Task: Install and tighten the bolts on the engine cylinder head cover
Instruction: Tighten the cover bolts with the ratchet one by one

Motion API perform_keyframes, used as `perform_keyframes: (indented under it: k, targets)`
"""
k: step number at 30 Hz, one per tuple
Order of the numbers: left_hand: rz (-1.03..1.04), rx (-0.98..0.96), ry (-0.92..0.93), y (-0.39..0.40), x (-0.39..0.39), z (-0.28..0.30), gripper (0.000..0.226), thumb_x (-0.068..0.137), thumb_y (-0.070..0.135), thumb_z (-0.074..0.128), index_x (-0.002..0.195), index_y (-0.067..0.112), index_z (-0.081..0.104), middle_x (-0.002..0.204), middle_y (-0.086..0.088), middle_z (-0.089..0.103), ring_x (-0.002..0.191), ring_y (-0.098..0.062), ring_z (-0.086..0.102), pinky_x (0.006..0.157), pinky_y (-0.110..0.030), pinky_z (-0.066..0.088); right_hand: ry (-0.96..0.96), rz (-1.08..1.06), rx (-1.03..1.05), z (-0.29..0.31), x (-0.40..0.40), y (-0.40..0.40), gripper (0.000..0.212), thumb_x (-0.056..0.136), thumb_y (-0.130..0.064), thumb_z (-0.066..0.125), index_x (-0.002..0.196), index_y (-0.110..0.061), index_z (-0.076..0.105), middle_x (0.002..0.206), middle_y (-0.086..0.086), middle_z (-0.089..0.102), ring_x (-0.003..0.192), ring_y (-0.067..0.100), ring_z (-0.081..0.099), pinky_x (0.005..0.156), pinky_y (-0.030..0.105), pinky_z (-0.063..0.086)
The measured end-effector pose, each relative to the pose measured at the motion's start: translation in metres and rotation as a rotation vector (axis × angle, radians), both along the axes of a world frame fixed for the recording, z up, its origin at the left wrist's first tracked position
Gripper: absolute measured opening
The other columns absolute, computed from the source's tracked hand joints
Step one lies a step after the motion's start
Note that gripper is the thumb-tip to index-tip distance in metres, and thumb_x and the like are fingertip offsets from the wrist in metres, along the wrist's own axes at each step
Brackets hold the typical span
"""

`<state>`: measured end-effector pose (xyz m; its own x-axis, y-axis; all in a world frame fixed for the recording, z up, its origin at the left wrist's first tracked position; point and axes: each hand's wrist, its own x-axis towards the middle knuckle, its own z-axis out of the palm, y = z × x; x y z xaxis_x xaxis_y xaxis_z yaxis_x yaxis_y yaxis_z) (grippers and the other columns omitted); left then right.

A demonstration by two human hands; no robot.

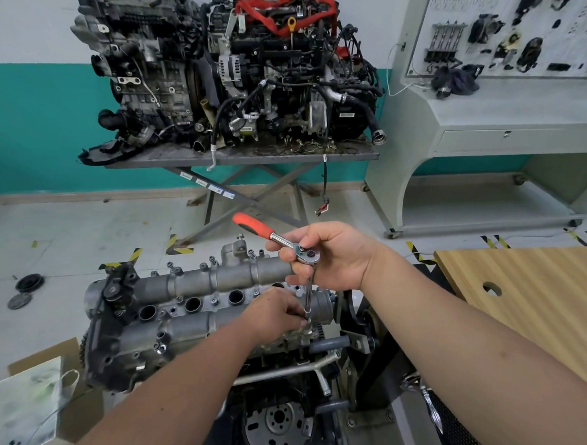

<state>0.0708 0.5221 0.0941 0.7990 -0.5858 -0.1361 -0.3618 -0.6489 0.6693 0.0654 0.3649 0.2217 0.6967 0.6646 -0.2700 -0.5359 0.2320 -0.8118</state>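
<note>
The grey cylinder head cover (pixel 195 314) lies across the engine in front of me, with several bolts standing along its far edge. My right hand (pixel 334 257) grips the head of a ratchet wrench (pixel 307 253) whose red handle (pixel 253 224) points up and left. A chrome extension bar (pixel 308 297) runs down from the ratchet to the cover's right end. My left hand (pixel 277 310) pinches the bar's lower tip at a bolt, which the fingers hide.
Two other engines (pixel 232 73) sit on a scissor stand behind. A grey display bench (pixel 503 119) stands at the right. A wooden board with a hole (pixel 523 289) lies to my right. A white box (pixel 24 412) sits at lower left. A flywheel (pixel 277 425) shows below.
</note>
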Motion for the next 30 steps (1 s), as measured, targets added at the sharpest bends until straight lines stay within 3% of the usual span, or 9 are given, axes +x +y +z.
perform_keyframes:
  k: [8, 13, 17, 23, 26, 30]
  targets:
    - [-0.003, 0.0, 0.011, 0.0, 0.0, 0.002, 0.003, 0.087, 0.017, 0.075, 0.085, 0.015, 0.075, 0.09, 0.001, 0.062, 0.076, -0.01, 0.057, 0.079, -0.032, 0.052, 0.005, -0.073, -0.11, 0.013, -0.003, 0.005, 0.027, 0.069, -0.002, 0.049, 0.094, -0.01, 0.056, 0.069, -0.002, 0.052, 0.049, 0.013, 0.05, 0.068, 0.034, 0.035]
    - [-0.004, -0.01, 0.003, -0.001, 0.0, 0.0, 0.004, 0.086, 0.016, 0.076, 0.087, 0.013, 0.077, 0.083, 0.01, 0.058, 0.079, -0.013, 0.06, 0.078, -0.029, 0.051, 0.107, -0.492, 0.122, -0.002, -0.008, 0.009, 0.032, 0.073, 0.007, 0.047, 0.066, -0.024, 0.045, 0.067, -0.009, 0.054, 0.062, 0.011, 0.058, 0.07, 0.035, 0.033]
    - [0.018, -0.003, 0.022, -0.001, 0.001, -0.002, 0.004, 0.086, 0.02, 0.076, 0.089, 0.017, 0.077, 0.089, 0.01, 0.059, 0.08, -0.01, 0.059, 0.081, -0.029, 0.051, 0.065, -0.663, 0.33, -0.016, -0.021, 0.011, 0.034, 0.072, 0.006, 0.059, 0.062, -0.025, 0.049, 0.07, -0.007, 0.055, 0.069, 0.015, 0.059, 0.071, 0.036, 0.038]
    - [0.006, -0.008, 0.052, 0.0, 0.0, -0.001, 0.001, 0.086, 0.016, 0.076, 0.085, 0.017, 0.076, 0.091, 0.005, 0.062, 0.078, -0.012, 0.058, 0.079, -0.032, 0.052, -0.042, -0.71, 0.313, -0.024, -0.037, 0.013, 0.026, 0.078, -0.005, 0.064, 0.064, -0.027, 0.057, 0.08, -0.001, 0.063, 0.079, 0.018, 0.066, 0.07, 0.035, 0.044]
    - [0.005, -0.02, 0.058, 0.0, 0.0, 0.0, 0.014, 0.086, 0.015, 0.076, 0.076, 0.023, 0.07, 0.087, 0.005, 0.061, 0.075, -0.009, 0.055, 0.076, -0.03, 0.049, -0.075, -0.659, 0.245, -0.023, -0.042, 0.015, 0.007, 0.082, -0.02, 0.059, 0.08, -0.02, 0.065, 0.084, 0.007, 0.071, 0.08, 0.024, 0.071, 0.071, 0.032, 0.046]
    - [0.008, -0.015, 0.042, 0.0, -0.001, 0.001, 0.014, 0.085, 0.017, 0.076, 0.076, 0.024, 0.069, 0.079, 0.015, 0.054, 0.068, 0.002, 0.049, 0.067, -0.02, 0.039, -0.091, -0.631, 0.243, -0.025, -0.046, 0.015, 0.031, 0.091, -0.025, 0.04, 0.094, -0.008, 0.066, 0.074, 0.012, 0.065, 0.069, 0.021, 0.062, 0.075, 0.033, 0.042]
